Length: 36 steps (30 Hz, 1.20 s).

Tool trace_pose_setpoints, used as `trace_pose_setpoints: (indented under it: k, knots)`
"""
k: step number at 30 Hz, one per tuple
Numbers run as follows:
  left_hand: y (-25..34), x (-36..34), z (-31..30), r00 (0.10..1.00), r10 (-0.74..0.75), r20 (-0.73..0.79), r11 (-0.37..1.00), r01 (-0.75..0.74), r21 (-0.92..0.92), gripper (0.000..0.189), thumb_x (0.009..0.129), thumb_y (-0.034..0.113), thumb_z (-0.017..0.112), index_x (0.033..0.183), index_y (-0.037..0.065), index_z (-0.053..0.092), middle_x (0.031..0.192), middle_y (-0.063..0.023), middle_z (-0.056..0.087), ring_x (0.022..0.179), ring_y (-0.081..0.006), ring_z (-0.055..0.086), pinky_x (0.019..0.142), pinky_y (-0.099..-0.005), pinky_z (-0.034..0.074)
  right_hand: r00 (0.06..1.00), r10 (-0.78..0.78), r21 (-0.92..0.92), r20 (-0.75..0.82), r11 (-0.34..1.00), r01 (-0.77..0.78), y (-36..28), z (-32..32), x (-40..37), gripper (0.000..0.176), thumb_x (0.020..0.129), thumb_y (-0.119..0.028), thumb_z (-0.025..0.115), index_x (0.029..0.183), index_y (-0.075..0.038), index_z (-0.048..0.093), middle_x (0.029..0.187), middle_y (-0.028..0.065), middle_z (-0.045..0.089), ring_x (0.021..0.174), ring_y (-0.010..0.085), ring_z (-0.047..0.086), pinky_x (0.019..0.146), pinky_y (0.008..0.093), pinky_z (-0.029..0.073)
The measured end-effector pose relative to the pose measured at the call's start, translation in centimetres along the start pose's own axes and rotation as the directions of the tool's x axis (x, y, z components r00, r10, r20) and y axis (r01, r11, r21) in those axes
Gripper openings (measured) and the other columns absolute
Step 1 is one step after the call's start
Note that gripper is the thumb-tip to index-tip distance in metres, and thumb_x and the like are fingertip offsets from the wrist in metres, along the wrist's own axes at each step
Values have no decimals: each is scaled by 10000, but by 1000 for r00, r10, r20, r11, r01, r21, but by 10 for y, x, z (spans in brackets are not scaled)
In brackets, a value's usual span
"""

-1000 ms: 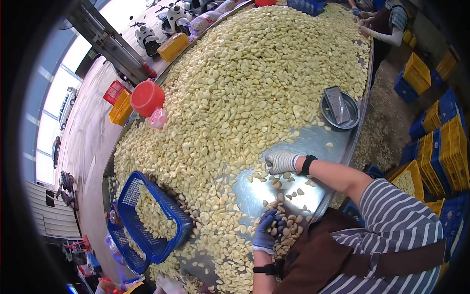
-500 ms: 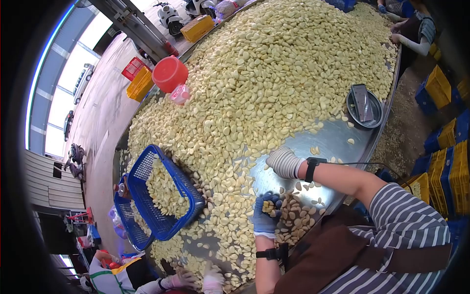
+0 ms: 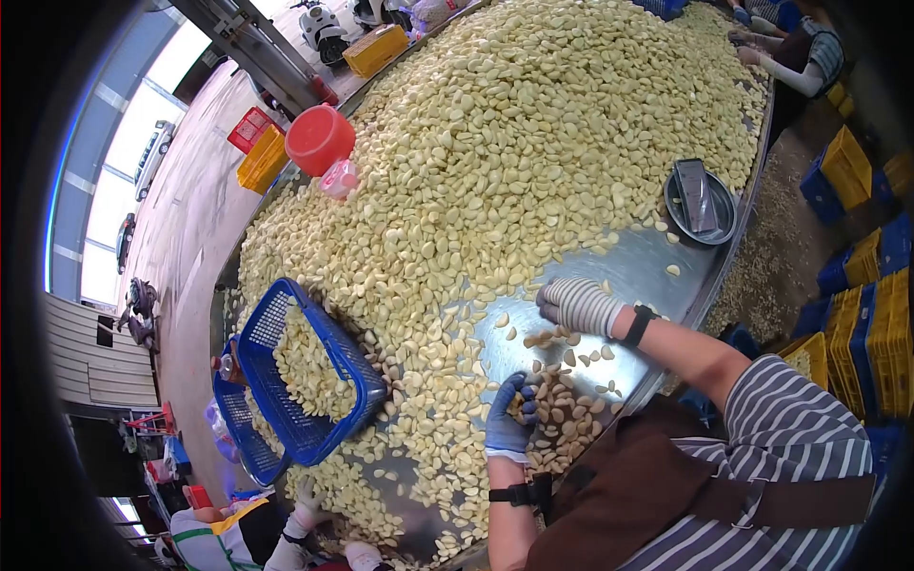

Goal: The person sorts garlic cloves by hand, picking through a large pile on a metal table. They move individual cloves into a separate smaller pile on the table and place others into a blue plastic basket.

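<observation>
My left hand point(image 3: 511, 411), in a blue-palmed glove, curls around a few bean-like pieces beside a pile of browner pieces point(image 3: 566, 419). Above it, my right hand point(image 3: 579, 306), in a grey-and-white striped glove, is low over bare metal tabletop point(image 3: 628, 271). Its fingers are bent and pressed together; whatever they hold is hidden. Blurred brownish pieces point(image 3: 552, 338) lie or move just below that hand. A huge heap of pale flat pieces point(image 3: 533, 143) covers most of the table.
Blue baskets point(image 3: 319, 381) with pale pieces are at left. A round metal dish point(image 3: 725, 214) holds a phone point(image 3: 696, 195) at right. A red tub point(image 3: 321, 140) stands at the far edge. Co-workers' gloved hands point(image 3: 307, 500) point(image 3: 749, 54) are at lower left and upper right.
My right hand has moved slightly right, and brownish pieces now show below it. My left hand has turned, its fingers more curled. The lower-left co-worker's hands have moved left.
</observation>
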State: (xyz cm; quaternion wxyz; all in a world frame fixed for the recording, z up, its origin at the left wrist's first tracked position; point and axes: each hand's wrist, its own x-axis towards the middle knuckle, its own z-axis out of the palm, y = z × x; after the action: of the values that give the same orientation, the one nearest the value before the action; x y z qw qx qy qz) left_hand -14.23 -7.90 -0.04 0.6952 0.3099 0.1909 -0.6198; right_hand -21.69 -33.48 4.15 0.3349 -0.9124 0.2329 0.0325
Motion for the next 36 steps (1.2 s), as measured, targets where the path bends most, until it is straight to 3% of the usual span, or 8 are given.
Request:
trace_pose_setpoints:
  k: [2, 7, 12, 20, 22, 25, 28, 36]
  knots:
    - [-2, 3, 0, 1000, -14, -15, 1000, 14, 10, 263, 905, 223, 578, 1115, 65, 574, 863, -53, 570, 605, -127, 475, 489, -218, 377, 969, -244, -288, 42, 925, 246, -14, 16, 0, 225, 841, -261, 597, 916, -57, 654, 823, 120, 624, 748, 312, 627, 662, 412, 502]
    - [-10, -5, -3, 999, 16, -52, 999, -15, 29, 318, 905, 222, 569, 1179, 61, 552, 863, -39, 551, 609, -116, 475, 481, -195, 375, 945, -254, -372, 204, 873, 315, -30, 57, 7, 229, 792, -239, 634, 939, -64, 631, 824, 125, 616, 747, 320, 634, 647, 412, 504]
    - [-11, -22, -22, 989, 128, -74, 992, -128, 3, 328, 911, 251, 569, 1183, 69, 545, 890, -50, 569, 637, -136, 509, 485, -219, 421, 949, -314, 195, -2, 931, 309, -50, 57, -6, 210, 772, -146, 661, 947, -48, 597, 861, 148, 631, 807, 338, 633, 724, 403, 501]
    - [-11, -29, -18, 983, 173, -63, 981, -178, -79, 328, 922, 225, 558, 1207, 66, 535, 917, -76, 590, 662, -152, 498, 503, -219, 403, 965, -261, 425, 25, 876, 227, -57, 61, -14, 264, 762, -125, 710, 976, -28, 591, 846, 142, 637, 812, 294, 643, 716, 359, 507]
    - [-12, -29, -25, 981, 161, -105, 986, -165, -37, 293, 903, 253, 584, 1147, 92, 557, 892, -50, 590, 666, -151, 526, 496, -229, 429, 951, -307, 373, 37, 887, 272, -56, 58, -12, 287, 772, -167, 701, 1006, -34, 601, 849, 139, 637, 830, 305, 638, 729, 380, 505]
    - [-16, -37, -33, 992, 117, -47, 985, -122, -121, 246, 896, 238, 591, 1099, 101, 569, 872, -52, 594, 663, -154, 521, 498, -226, 422, 917, -358, -169, 176, 907, 386, -71, 48, -8, 317, 787, -305, 647, 985, -58, 645, 894, 145, 647, 856, 299, 646, 740, 411, 502]
    - [-23, -38, -35, 988, 91, -128, 992, -102, -80, 225, 905, 242, 582, 1061, 81, 560, 870, -59, 563, 651, -153, 500, 486, -209, 383, 813, -522, -181, 257, 800, 572, -102, 64, 4, 277, 792, -269, 641, 969, -56, 647, 866, 125, 650, 823, 300, 651, 701, 430, 508]
    - [-27, -59, -44, 972, 206, -116, 970, -218, -107, 290, 896, 269, 601, 1101, 69, 562, 868, -55, 559, 662, -146, 504, 513, -226, 410, 839, -433, -248, 331, 817, 520, -99, 107, 28, 210, 780, -199, 620, 911, -36, 637, 784, 134, 663, 719, 310, 661, 608, 433, 511]
